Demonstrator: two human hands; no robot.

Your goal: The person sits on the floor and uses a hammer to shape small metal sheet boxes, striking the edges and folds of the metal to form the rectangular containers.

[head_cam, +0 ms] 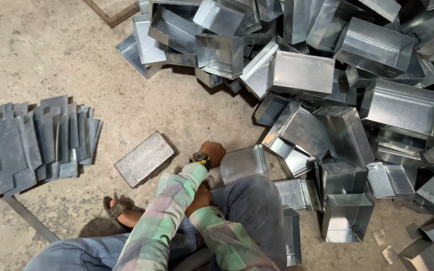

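Observation:
My left hand (212, 152), with a wristwatch on it, rests on the near end of a shiny sheet-metal box (243, 162) that lies across my knee. Its fingers curl over the box's edge. My right hand (200, 196) sits lower, partly hidden under my left forearm and against my jeans, close to the same box. Its fingers look curled, but whatever they hold is hidden. Both sleeves are pale green and pink plaid.
A big heap of folded sheet-metal boxes (302, 73) fills the right and top. On the left lies a fanned stack of flat cut metal blanks (31, 143). A grey stone block (144, 158) sits on the concrete floor. My sandalled foot (116, 210) is beside a metal bar (31, 220).

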